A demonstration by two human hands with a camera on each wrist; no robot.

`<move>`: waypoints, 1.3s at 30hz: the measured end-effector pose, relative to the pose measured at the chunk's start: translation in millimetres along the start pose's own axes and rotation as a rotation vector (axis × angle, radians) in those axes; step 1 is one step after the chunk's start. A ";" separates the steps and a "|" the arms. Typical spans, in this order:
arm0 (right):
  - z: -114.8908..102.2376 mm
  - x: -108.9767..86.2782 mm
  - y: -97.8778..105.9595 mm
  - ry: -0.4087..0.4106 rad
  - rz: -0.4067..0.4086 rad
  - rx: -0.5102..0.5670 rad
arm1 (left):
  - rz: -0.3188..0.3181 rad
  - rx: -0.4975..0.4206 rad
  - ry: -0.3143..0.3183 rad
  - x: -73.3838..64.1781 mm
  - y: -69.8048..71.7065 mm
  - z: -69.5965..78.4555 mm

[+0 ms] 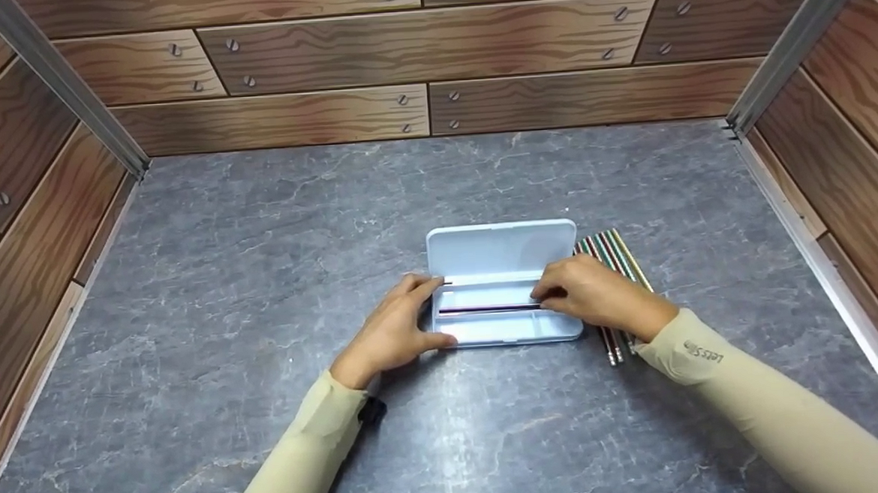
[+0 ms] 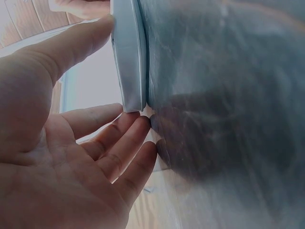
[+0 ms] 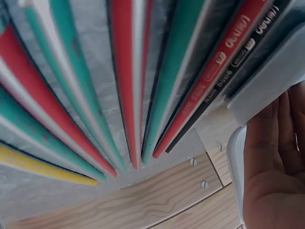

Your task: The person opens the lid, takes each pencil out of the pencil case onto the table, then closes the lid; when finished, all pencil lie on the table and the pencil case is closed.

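Note:
A pale blue plastic pencil case [image 1: 501, 249] lies with its lid raised at the back. My left hand [image 1: 397, 330] holds its left end, thumb at the front edge and index finger near the hinge. In the left wrist view, its fingertips touch the end wall of the case [image 2: 129, 62]. A dark pencil [image 1: 487, 309] lies lengthwise inside the tray. Over the case's right half, my right hand [image 1: 588, 291] pinches that pencil's right end with thumb and fingers; the fingertips are partly hidden. The right wrist view hides the pinch behind the hand [image 3: 276, 167].
Several striped pencils [image 1: 612, 249] in red, green and yellow, one of them black and red, lie side by side right of the case, partly under my right wrist. Wood-patterned walls [image 1: 428, 44] enclose the grey marbled table [image 1: 272, 210] at the back and sides.

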State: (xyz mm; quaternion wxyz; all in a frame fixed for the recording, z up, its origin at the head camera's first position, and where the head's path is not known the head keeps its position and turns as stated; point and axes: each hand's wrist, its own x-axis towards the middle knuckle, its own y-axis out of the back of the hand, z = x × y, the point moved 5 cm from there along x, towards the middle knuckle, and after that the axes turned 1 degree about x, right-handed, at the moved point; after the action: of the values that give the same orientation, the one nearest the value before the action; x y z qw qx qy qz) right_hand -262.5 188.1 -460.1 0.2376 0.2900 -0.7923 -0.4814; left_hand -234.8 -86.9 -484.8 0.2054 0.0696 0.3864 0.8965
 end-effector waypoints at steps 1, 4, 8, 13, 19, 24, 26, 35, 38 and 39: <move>-1.0 1.2 0.2 0.010 -0.007 -0.010 | 0.000 -0.001 0.003 0.0 0.3 -0.1; -4.7 4.7 0.9 0.047 -0.035 -0.040 | -0.002 -0.001 0.013 -0.5 0.6 -0.6; -7.7 8.4 2.5 0.056 -0.083 -0.061 | 0.000 -0.006 0.012 -0.8 0.2 -0.5; -4.8 9.7 2.9 0.029 -0.105 -0.065 | 0.000 -0.008 0.009 0.1 -0.1 0.2; 0.6 8.5 2.3 -0.029 -0.079 -0.033 | 0.007 -0.002 0.005 0.4 0.4 0.7; 4.0 3.9 5.3 -0.052 -0.006 0.021 | 0.005 -0.016 0.000 -0.1 0.0 1.4; 4.0 1.5 9.6 -0.054 0.034 0.044 | 0.005 -0.016 -0.001 -0.2 0.1 1.6; 7.4 -24.0 40.3 -0.118 0.204 0.204 | -0.013 0.004 0.010 -0.5 0.7 0.9; 17.0 -39.5 50.9 -0.205 0.259 0.243 | -0.012 0.008 0.011 -0.2 0.6 0.8; 21.2 -45.1 54.7 -0.242 0.277 0.251 | -0.010 0.010 0.012 0.0 0.7 0.9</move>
State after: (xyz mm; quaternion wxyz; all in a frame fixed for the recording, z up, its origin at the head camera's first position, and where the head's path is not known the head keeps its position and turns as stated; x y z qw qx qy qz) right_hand -256.6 252.6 -424.2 0.1670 0.1458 -0.9010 -0.3730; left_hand -234.8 -86.7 -483.7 0.2075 0.0632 0.3922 0.8939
